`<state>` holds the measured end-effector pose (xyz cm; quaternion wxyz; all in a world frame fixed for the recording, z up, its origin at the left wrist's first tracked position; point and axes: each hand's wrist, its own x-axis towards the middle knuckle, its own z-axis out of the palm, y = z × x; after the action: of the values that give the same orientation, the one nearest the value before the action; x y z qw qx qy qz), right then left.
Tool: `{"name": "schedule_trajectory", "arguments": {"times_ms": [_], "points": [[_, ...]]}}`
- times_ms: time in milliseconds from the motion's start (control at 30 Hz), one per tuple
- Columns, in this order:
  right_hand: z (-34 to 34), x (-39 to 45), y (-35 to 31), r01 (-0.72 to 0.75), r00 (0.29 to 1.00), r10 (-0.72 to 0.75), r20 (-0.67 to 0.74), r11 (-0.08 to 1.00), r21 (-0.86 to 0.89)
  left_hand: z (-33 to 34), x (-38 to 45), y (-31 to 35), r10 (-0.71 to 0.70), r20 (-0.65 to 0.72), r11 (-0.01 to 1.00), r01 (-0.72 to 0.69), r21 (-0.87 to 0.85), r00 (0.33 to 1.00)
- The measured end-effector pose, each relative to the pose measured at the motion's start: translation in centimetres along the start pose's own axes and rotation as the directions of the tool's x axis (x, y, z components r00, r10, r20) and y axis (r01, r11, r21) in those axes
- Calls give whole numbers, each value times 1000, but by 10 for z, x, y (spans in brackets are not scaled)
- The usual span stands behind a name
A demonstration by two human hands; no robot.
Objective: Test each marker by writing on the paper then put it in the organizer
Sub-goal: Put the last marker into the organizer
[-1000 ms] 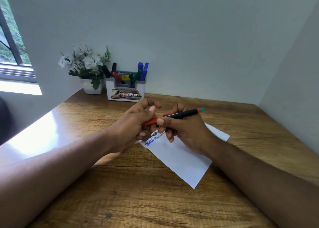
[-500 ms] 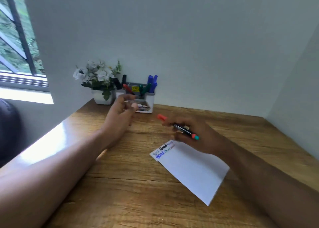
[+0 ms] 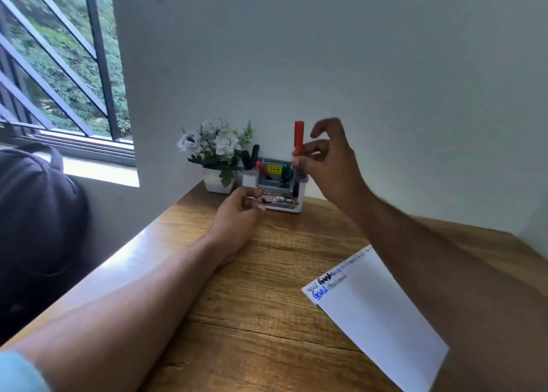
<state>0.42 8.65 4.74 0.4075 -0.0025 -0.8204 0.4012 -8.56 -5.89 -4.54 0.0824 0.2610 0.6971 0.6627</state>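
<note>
My right hand pinches a red-capped marker and holds it upright, cap up, over the right end of the white organizer. The marker's dark lower end reaches down in front of the organizer's right side. Several markers, black, red and green, stand in the organizer. My left hand rests on the wooden desk just left of the organizer, fingers loosely curled and holding nothing. The white paper, with coloured writing along its top edge, lies at the near right.
A white pot of white flowers stands left of the organizer against the wall. A window with bars is at the left. A dark rounded object sits beside the desk's left edge.
My right hand has carried the marker from above the paper up to the organizer and turned it upright. My left hand has stayed beside the organizer. The view has tilted upward.
</note>
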Motion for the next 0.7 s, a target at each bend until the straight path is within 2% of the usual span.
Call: {"name": "schedule_trajectory", "arguments": {"times_ms": [67, 133, 233, 333, 500, 600, 700], "points": [[9, 12, -6, 124, 992, -124, 10, 989, -75, 0, 1, 0, 3, -2, 1000, -3, 0, 1000], [20, 18, -4, 207, 977, -196, 82, 965, -161, -1, 2, 0, 3, -1, 1000, -3, 1, 1000], [29, 21, 8, 268, 957, -207, 203, 897, -351, 0, 0, 1, 11, 2, 1000, -11, 18, 1000], [33, 30, 10, 320, 944, -243, 224, 839, -440, 0, 0, 2, 31, 15, 998, -32, 62, 999], [38, 44, 11, 363, 916, -205, 343, 788, -497, -1, 0, 2, 34, 16, 995, -35, 93, 999], [41, 46, 25, 439, 883, -176, 435, 635, -635, -1, 0, 1, 45, 11, 993, -46, 109, 999], [42, 44, 34, 362, 915, -21, 402, 480, -799, -1, 0, 2, 53, 13, 991, -55, 124, 998]]}}
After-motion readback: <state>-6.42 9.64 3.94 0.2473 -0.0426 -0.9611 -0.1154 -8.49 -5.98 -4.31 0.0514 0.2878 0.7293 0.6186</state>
